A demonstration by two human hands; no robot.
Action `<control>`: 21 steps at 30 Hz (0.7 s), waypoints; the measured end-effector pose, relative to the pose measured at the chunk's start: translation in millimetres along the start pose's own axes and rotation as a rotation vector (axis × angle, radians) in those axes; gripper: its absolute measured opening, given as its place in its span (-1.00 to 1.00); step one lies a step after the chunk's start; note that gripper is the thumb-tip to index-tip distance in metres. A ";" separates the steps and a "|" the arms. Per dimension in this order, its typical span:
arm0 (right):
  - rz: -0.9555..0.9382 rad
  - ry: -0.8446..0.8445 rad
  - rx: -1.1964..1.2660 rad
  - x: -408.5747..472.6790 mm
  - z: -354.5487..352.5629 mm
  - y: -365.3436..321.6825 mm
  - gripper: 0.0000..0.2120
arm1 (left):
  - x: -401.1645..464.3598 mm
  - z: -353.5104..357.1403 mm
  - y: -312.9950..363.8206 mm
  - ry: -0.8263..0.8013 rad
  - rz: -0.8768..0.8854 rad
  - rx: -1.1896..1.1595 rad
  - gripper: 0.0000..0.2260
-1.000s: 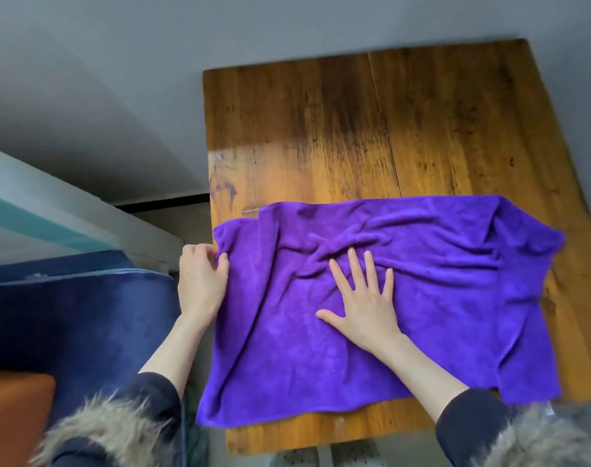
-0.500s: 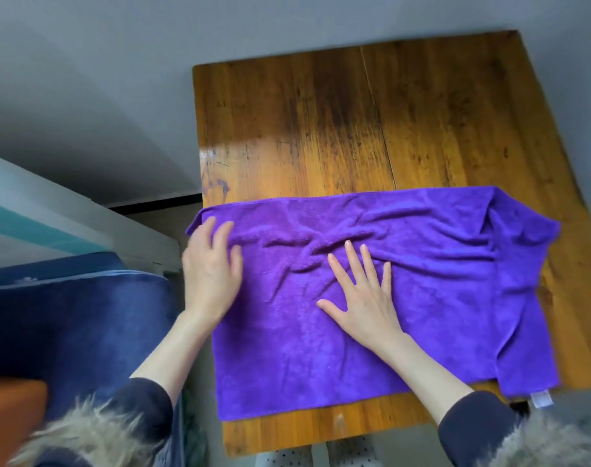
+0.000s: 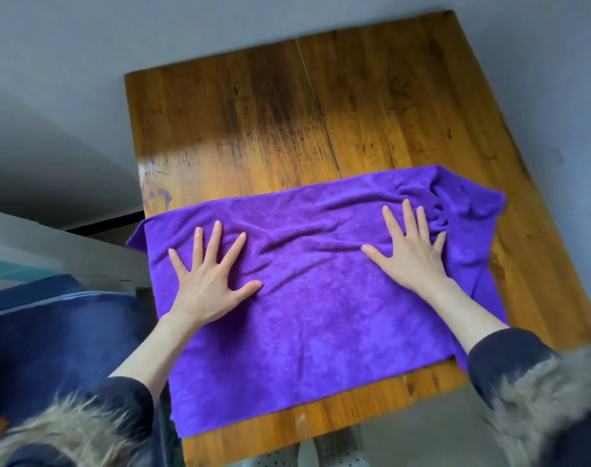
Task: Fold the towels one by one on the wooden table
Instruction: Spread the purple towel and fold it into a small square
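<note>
Two hands lie flat on a purple towel [image 3: 307, 318] spread across the near half of the wooden desk [image 3: 287, 123]: the left hand [image 3: 209, 281] presses its left part, grip wide open, fingers splayed, holding nothing. Toward the right, the right hand [image 3: 412, 254] presses likewise beside a bunched, wrinkled right end, and the towel's left corner overhangs the desk edge
</note>
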State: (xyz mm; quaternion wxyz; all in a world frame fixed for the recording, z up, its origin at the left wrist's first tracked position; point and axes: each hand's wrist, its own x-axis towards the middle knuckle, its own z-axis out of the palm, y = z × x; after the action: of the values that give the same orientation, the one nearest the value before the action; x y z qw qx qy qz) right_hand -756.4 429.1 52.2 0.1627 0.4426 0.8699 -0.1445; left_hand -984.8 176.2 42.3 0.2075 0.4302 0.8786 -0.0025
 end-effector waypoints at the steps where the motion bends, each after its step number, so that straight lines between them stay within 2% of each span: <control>1: -0.025 -0.008 0.010 1.8 -2.0 1.8 -0.21 | -0.2 -1.6 3.5 -0.004 -0.012 -0.019 -0.20; 3: -0.061 0.001 0.071 0.8 -5.9 4.8 -0.25 | -2.1 -4.1 16.3 0.013 -0.018 -0.066 -0.27; 5: -0.100 0.084 0.186 -8.3 -9.9 7.9 -0.36 | -5.3 -4.5 37.4 0.042 0.009 -0.090 -0.35; 7: -0.107 0.265 0.275 -25.2 -13.4 14.7 -0.51 | -9.1 -0.2 65.8 0.068 0.078 -0.049 -0.38; 10: 0.073 0.522 0.298 -58.9 -12.1 35.4 -0.67 | -16.3 10.7 114.2 0.077 0.214 0.027 -0.43; 12: 0.235 0.503 0.308 -81.0 -7.0 51.9 -0.66 | -19.0 16.3 144.7 0.061 0.305 0.054 -0.44; 15: 0.412 0.325 0.352 -101.9 4.7 68.8 -0.52 | -17.9 20.7 181.5 0.031 0.435 0.125 -0.45; 18: 0.414 0.232 0.342 -108.8 13.1 75.4 -0.49 | -14.8 27.1 202.9 -0.017 0.460 0.158 -0.45; 21: 0.342 0.251 0.248 -108.9 16.8 82.5 -0.68 | -15.8 29.2 210.6 -0.084 0.441 0.183 -0.43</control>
State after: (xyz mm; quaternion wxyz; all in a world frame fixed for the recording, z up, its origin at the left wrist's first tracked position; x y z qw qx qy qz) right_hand -626.0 390.4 72.9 0.0201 0.6143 0.7715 -0.1645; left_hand -806.2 291.6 58.1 0.1993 0.6282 0.7501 -0.0546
